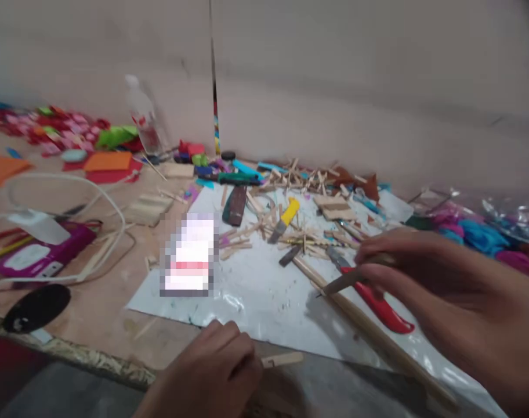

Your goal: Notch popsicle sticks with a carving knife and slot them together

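My left hand (212,371) is curled closed at the table's near edge, pinching a flat wooden craft stick (284,360) that points right. My right hand (442,290) is closed round a thin dark-tipped tool (340,283) whose point aims left and down at the white plastic sheet (256,290). Under that hand lie a red-handled cutter (384,307) and a long wooden dowel (364,325) running diagonally toward the front right.
Several cut wooden sticks (290,226) and a yellow-handled knife (286,216) litter the sheet. A clear bottle (143,119), coloured foam pieces (108,162), white cable (64,191), a purple pouch (38,255) and a black oval object (36,307) sit left. A bag of coloured bits (482,232) is right.
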Tool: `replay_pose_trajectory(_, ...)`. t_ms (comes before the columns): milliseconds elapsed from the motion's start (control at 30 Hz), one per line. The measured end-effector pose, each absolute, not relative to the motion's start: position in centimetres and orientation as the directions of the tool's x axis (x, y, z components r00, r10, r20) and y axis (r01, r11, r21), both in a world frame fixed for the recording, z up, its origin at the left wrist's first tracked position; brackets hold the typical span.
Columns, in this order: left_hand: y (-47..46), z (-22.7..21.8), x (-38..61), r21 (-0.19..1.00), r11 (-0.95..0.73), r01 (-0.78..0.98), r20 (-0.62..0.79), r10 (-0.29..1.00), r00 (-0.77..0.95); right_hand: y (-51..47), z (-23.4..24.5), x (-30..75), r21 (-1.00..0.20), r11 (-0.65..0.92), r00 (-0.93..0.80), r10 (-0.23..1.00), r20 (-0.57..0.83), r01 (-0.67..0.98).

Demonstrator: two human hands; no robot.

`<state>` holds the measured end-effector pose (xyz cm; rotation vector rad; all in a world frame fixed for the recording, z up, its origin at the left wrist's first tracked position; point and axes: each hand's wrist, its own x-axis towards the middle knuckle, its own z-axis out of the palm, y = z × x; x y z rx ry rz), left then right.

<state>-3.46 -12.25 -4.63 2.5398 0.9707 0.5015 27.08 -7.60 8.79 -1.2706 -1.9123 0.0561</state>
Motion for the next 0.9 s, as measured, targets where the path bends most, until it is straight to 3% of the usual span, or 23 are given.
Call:
replay_pose_trajectory(67, -12.6, -3.9, -3.4, 0.478, -0.694, 0.538, 0.271, 0.7, 0.661, -9.7, 8.8, 26.0, -0.626, 0.39, -0.024, 0.86, 0.509, 0.675)
replay_pose_trajectory(133, -12.9, -3.2, -3.4, 0.474, -0.683, 0.556, 0.329, 0.723, 0.607, -10.8, 8.1, 25.0, -0.678, 0.391, -0.062, 0.888, 0.455, 0.623)
replay_pose_trajectory(233, -13.2, -2.3, -3.5, 0.488, -0.639, 0.595, 0.272, 0.758, 0.592, -10.6, 6.7, 24.1, -0.664, 0.41, -0.168, 0.902, 0.398, 0.626)
replay_pose_trajectory(400, -13.0, -1.3, -3.5, 0.556, -0.574, 0.601, 0.165, 0.785, 0.597, -8.9, 5.2, 23.8, -0.61, 0.378, -0.374, 0.917, 0.141, 0.697)
replay_pose_trajectory(533, -12.4, -0.7, -3.8, 0.561, -0.585, 0.586, 0.165, 0.772, 0.613, -9.1, 4.6, 22.8, -0.663, 0.321, -0.285, 0.944, 0.166, 0.676)
replay_pose_trajectory(700, -11.9, -0.1, -3.7, 0.506, -0.631, 0.588, 0.202, 0.75, 0.63, -9.7, 4.0, 19.7, -0.769, 0.346, -0.36, 0.919, 0.162, 0.538)
replay_pose_trajectory(900, -11.8, 0.0, -3.5, 0.477, -0.64, 0.602, 0.207, 0.748, 0.631, -10.0, 2.6, 19.0, -0.774, 0.374, -0.407, 0.898, 0.165, 0.511)
